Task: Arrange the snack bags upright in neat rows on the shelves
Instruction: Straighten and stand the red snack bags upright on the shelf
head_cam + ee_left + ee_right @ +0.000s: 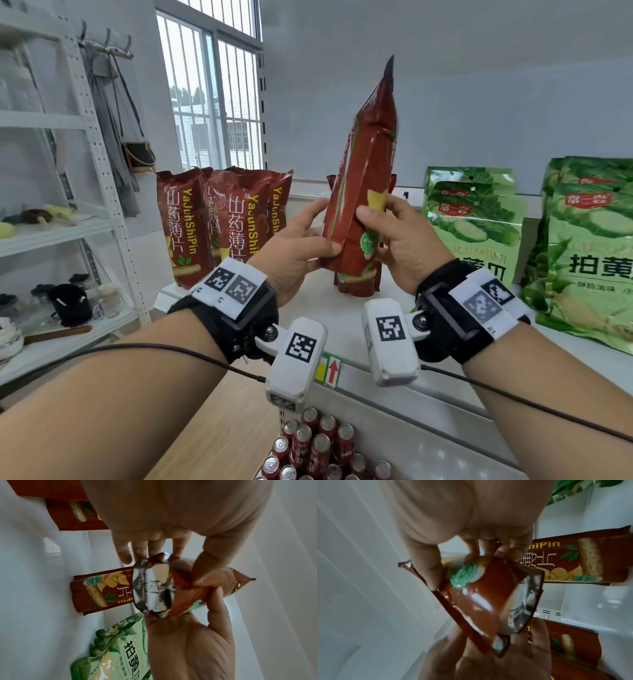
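Note:
Both hands hold one red-brown snack bag (363, 161) upright and edge-on above the white shelf top (346, 322). My left hand (320, 233) grips its lower left side, thumb in front. My right hand (376, 212) grips the lower right side. In the left wrist view the bag's silver bottom (152, 588) sits between my left hand (171, 557) and the right hand (188, 642). The right wrist view shows the held bag (479, 595) under my right hand (462, 559). Right behind it stands another brown bag (359, 284). Several brown bags (212, 222) stand at the left.
Green cucumber snack bags (476, 212) stand at the right, with larger green bags (589, 246) leaning at the far right. Red drink cans (318, 442) fill the shelf below. A white metal rack (99, 144) with kitchen items stands at the left, beside a barred window (212, 102).

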`<action>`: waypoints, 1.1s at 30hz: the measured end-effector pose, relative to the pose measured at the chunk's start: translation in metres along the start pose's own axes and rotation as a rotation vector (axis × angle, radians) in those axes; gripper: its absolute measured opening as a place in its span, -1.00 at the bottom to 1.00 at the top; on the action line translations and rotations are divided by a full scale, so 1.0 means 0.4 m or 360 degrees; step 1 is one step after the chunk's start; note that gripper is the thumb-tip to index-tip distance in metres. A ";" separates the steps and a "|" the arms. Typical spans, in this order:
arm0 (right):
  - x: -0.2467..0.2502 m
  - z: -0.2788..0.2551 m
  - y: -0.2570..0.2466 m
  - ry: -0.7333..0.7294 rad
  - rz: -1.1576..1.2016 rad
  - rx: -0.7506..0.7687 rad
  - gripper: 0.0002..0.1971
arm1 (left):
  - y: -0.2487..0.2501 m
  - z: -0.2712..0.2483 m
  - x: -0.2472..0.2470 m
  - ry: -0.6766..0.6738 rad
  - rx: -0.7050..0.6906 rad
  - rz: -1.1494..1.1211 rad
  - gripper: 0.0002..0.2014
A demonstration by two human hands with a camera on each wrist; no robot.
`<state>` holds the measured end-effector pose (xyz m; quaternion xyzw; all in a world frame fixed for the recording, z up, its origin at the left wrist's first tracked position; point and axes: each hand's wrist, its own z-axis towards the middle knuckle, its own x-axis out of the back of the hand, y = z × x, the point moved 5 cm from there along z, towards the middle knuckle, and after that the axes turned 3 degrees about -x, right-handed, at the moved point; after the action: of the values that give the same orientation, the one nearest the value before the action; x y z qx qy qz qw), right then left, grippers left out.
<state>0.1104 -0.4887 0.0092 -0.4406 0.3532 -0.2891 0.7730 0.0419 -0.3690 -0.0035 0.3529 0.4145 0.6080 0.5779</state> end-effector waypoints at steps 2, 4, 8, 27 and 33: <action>0.006 0.002 0.013 0.0025 -0.0119 -0.0014 -0.47 | -0.001 -0.002 0.002 0.0030 0.0047 0.0047 -0.19; 0.011 0.002 0.027 0.0074 -0.0272 0.0006 -0.36 | -0.001 -0.003 -0.003 0.0013 0.0049 0.0117 -0.25; 0.001 -0.007 0.042 0.0036 -0.0438 0.0057 -0.27 | -0.009 0.001 -0.008 -0.0047 0.0033 0.0094 -0.55; 0.005 0.012 0.068 -0.0196 -0.0473 -0.0037 -0.76 | -0.024 0.030 0.070 0.0289 -0.0131 -0.0085 -0.69; 0.010 0.026 0.006 0.0061 -0.0496 0.0346 -0.87 | -0.031 0.032 0.074 0.0274 -0.0141 -0.0139 -0.72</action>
<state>0.1215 -0.4857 0.0098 -0.3984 0.2621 -0.4501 0.7550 0.0561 -0.3383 -0.0111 0.2551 0.4502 0.6281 0.5812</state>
